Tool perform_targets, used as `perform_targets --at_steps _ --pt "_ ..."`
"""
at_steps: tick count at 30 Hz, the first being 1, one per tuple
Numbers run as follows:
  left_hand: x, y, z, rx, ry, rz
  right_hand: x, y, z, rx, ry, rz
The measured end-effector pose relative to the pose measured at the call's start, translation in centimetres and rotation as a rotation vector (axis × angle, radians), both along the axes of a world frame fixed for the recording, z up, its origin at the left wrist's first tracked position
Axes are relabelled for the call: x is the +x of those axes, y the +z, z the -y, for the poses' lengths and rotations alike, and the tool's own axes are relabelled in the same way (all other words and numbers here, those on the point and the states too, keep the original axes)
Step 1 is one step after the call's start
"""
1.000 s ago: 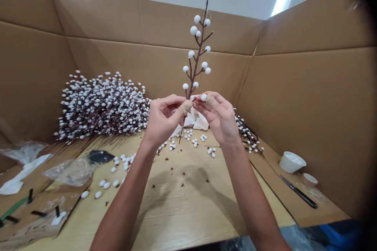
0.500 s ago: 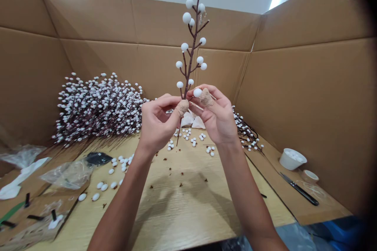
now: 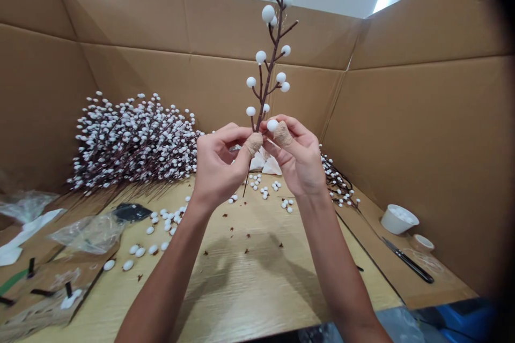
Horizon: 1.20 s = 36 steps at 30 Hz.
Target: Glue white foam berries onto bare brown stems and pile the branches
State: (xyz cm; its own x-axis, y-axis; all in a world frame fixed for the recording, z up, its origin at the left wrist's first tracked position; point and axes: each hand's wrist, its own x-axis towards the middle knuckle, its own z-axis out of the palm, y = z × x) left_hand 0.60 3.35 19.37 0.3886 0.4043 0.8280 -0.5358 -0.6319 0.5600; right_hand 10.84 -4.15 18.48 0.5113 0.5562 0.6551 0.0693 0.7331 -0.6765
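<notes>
Cardboard walls (image 3: 137,69) stand behind the near-upright brown stem (image 3: 270,72), whose lower part the left hand (image 3: 221,163) pinches in its fingers while the right hand (image 3: 301,161) finger-pinches a white berry (image 3: 272,125) just right of it, probably best pressed straight, stem braced close by.

— What is everything carried by?
— By a pale wooden table (image 3: 257,300), covered along its sides by a left cardboard sheet (image 3: 48,306) and a right cardboard sheet (image 3: 422,295).
— What is strewn there?
— Loose white balls (image 3: 127,265) are scattered at the left, ball clusters (image 3: 287,204) are spread farther back, and brown star-shaped bits (image 3: 247,251) are dotted about the middle. A clear bag (image 3: 88,233) and a black packet (image 3: 132,212) are laid nearby.
— And behind?
— A large heap of berry stems (image 3: 132,144) is piled at the left, a smaller heap (image 3: 340,185) at the right.
— On the right sheet?
— A white cup (image 3: 399,220), a small roll (image 3: 423,243) and a black-handled knife (image 3: 410,266) are set there.
</notes>
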Motion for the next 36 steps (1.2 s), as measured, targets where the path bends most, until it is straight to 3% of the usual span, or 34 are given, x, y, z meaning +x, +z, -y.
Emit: perform_targets --at_steps 17,29,32,36 --pt "0.2 -0.5 0.0 0.091 0.169 0.022 -0.1 -0.8 -1.3 -0.03 -0.037 0.01" --pt "0.9 -0.5 -0.9 0.038 0.087 0.042 0.6 -0.9 -1.7 -0.004 0.082 -0.05" --pt "0.7 -0.3 -1.0 -0.042 0.057 0.048 1.2 -0.6 -0.8 -0.081 0.15 0.053" --pt "0.5 -0.1 -1.3 -0.165 0.018 0.097 1.3 -0.4 0.3 -0.363 0.145 0.343"
